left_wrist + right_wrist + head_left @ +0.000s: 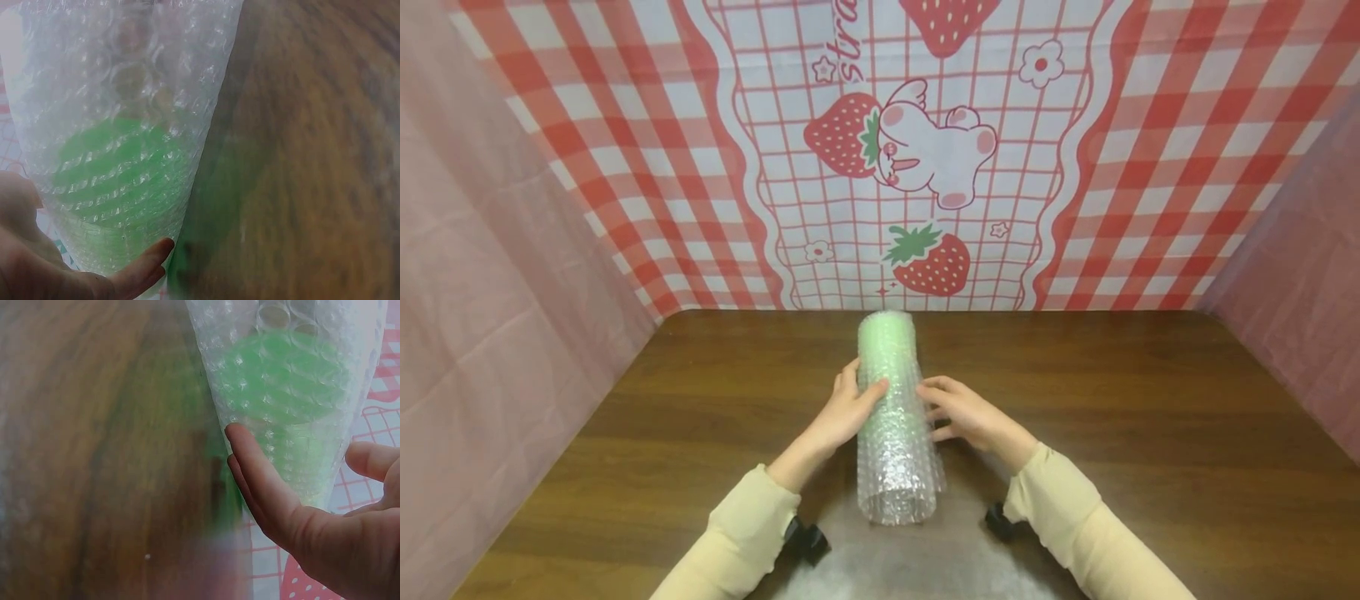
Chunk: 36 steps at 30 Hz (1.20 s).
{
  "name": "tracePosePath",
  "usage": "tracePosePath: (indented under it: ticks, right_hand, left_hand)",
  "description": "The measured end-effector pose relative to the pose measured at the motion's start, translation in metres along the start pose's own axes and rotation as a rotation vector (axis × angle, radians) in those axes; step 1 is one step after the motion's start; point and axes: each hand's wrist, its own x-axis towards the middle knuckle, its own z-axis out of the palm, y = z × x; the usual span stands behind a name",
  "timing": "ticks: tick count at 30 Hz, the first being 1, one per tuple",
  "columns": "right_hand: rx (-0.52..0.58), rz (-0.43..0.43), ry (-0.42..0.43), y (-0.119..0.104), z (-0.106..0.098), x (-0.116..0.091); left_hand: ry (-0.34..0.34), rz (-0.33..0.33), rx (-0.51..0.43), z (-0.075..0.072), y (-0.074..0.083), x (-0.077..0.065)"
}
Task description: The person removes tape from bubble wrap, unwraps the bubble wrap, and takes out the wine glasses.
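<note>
In the middle of the head view lies a bubble wrap roll [895, 458], wound around a pale green cylinder [886, 337]. The near end of the wrap is a hollow tube reaching past the cylinder. Through the bubbles, the left wrist view shows the cylinder's round green end [119, 169]. My left hand [846, 412] holds the roll's left side, thumb over the top and fingers along the flank. On the other side my right hand [966, 412] has its fingers spread and fairly straight, fingertips right at the wrap's edge. In the right wrist view, its thumb stands apart from the fingers.
The roll lies on a brown wood-grain table [1112, 400], with a greyish shiny patch [910, 567] near its front edge. A red checked strawberry cloth [925, 250] hangs behind. Pink curtains [497, 250] flank both sides. Small black devices [808, 542] sit at both wrists.
</note>
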Motion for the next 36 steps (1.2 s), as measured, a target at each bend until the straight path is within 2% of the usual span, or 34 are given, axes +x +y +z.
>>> tracePosePath:
  ticks: [17, 25, 36]
  right_hand:
    - [0.091, -0.014, 0.007, 0.005, -0.003, -0.002]
    - [0.092, -0.001, -0.006, 0.006, -0.006, -0.006]
    - [0.08, -0.003, 0.016, 0.007, -0.012, -0.016]
  left_hand:
    - [-0.092, 0.019, -0.01, 0.0, -0.001, -0.005]
    - [-0.08, 0.003, -0.009, 0.004, 0.001, -0.008]
    - [-0.107, 0.02, -0.029, 0.012, 0.004, -0.01]
